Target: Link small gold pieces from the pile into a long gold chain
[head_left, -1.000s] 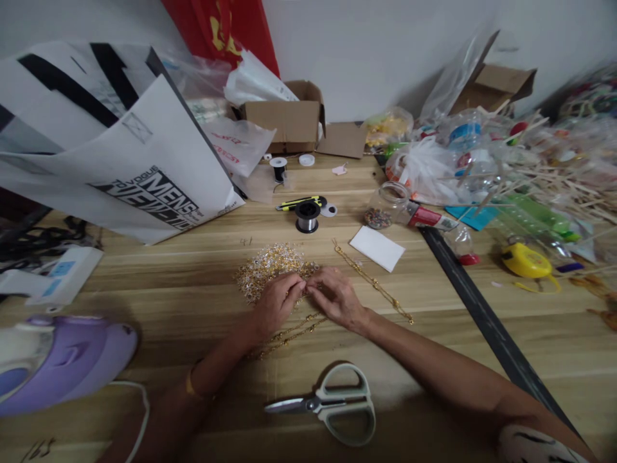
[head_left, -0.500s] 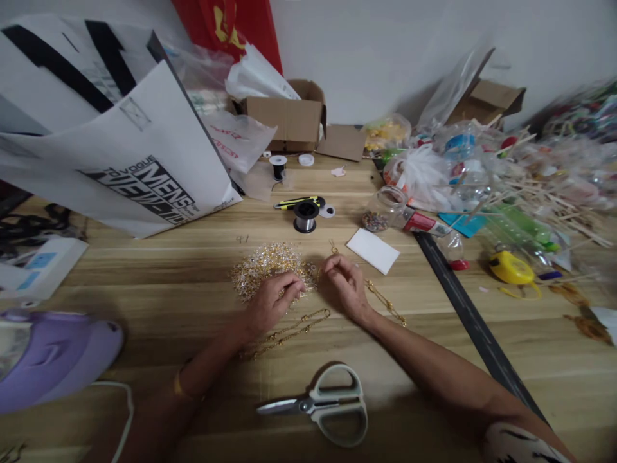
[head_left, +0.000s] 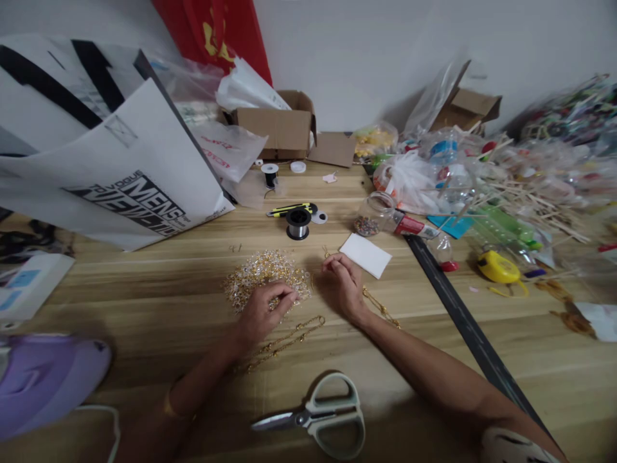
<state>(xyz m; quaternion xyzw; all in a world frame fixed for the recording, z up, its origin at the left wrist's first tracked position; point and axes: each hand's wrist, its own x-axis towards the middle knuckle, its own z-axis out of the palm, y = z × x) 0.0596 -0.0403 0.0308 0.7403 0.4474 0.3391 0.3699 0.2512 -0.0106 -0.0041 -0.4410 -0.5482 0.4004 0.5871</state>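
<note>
**Head view, work in hand.** The left hand (head_left: 263, 308) rests on the near edge of the heap of small gold findings (head_left: 263, 273), mid-table. Its fingers are curled and the tips are drawn together among the pieces. Whether a single piece is caught between them is too small to tell.

The right hand (head_left: 343, 286) lies just right of the heap, apart from the left. Its fingertips are pressed together at the far end of the far gold chain (head_left: 380, 307), which trails near-right from under the palm. A second, near gold chain (head_left: 289, 334) lies loose below the left hand. The scissors (head_left: 318, 417) sit at the near edge of the wooden table (head_left: 144, 302). The wire spool (head_left: 298, 223) and white card (head_left: 365, 254) are beyond the hands.

**Judgement on method.**
- Lift one finding clear of the heap rather than dragging several.
- Keep the chain's end link pinched firmly and turned upward so that it stays open to view.
- Keep both wrists down on the wood for steadiness.
- Keep the near chain out of the heap so the two do not tangle.

**Change from the earlier frames.**
- A second ago both hands met, fingertips together, at the heap's right edge.
- They have since parted. The right hand has gone right and slightly farther, to the chain end, and the left has stayed on the heap.
- The near chain and scissors appear undisturbed.
</note>
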